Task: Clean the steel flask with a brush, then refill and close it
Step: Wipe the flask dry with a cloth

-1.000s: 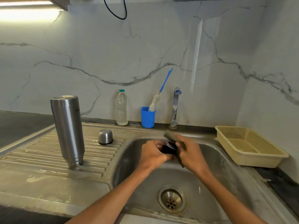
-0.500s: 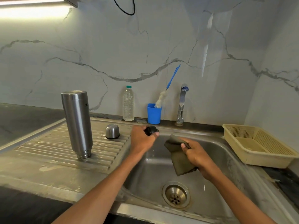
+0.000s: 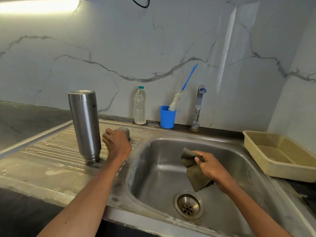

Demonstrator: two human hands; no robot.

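Note:
The steel flask [image 3: 85, 125] stands upside down on the ribbed drainboard [image 3: 51, 151]. Just to its right, my left hand [image 3: 116, 142] rests low on the drainboard with its fingers curled; the black stopper it carried is hidden under it. The steel cap [image 3: 126, 131] peeks out behind that hand. Over the sink basin [image 3: 159, 168], my right hand [image 3: 212, 168] grips a crumpled olive cloth [image 3: 193, 173]. The bottle brush [image 3: 177, 100], white-headed with a blue handle, leans in a blue cup [image 3: 167, 118] by the wall.
A clear plastic water bottle [image 3: 140, 106] stands left of the blue cup. The tap [image 3: 198, 106] rises behind the basin, and the drain [image 3: 189, 205] is at the basin's near side. A beige plastic basket [image 3: 280, 154] sits on the counter at right.
My left hand carried the black stopper out of the sink, leftward to the drainboard beside the flask. My right hand stayed over the basin with the cloth.

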